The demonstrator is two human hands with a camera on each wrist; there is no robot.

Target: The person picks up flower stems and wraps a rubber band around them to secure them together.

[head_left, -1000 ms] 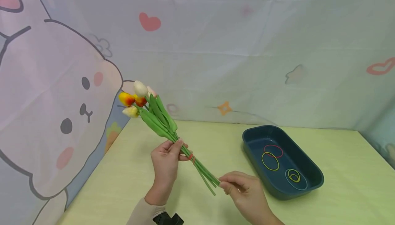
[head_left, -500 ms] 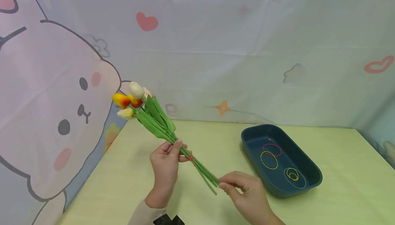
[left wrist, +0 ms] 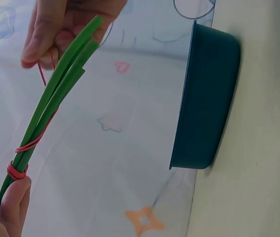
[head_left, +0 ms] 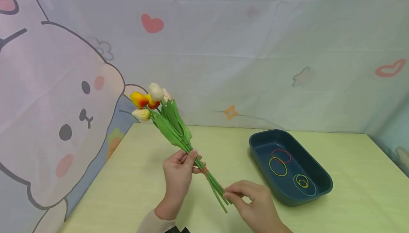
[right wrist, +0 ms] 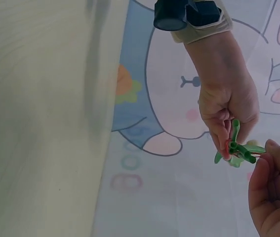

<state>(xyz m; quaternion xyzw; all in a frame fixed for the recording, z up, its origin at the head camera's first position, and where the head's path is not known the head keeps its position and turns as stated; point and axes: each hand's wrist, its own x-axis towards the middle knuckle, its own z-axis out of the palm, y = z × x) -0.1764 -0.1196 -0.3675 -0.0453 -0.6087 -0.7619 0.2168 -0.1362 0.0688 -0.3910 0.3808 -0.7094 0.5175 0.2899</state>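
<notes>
My left hand (head_left: 179, 171) grips a bunch of artificial tulips (head_left: 174, 126) by the stems, held tilted with white, pale yellow and orange-red blooms at upper left. A red rubber band (left wrist: 17, 171) is wound round the stems just beyond my left thumb. Near the stem ends, my right hand (head_left: 254, 201) pinches a stretched loop of that band between thumb and forefinger. In the left wrist view, red strands run along the stems (left wrist: 56, 94) up to the right fingertips (left wrist: 29, 57). The right wrist view looks onto the cut stem ends (right wrist: 248, 157).
To the right, a dark blue tray (head_left: 322, 172) stands on the pale yellow-green table (head_left: 354, 183). Inside it lie several loose rubber bands, among them a red one (head_left: 290, 156) and a yellow one (head_left: 270, 165). A cartoon-printed cloth (head_left: 223, 30) hangs behind the table.
The tulips and my left hand have shifted right and slightly down, bringing the stem ends lower past the right fingertips. My right hand stays nearly in place, still pinching.
</notes>
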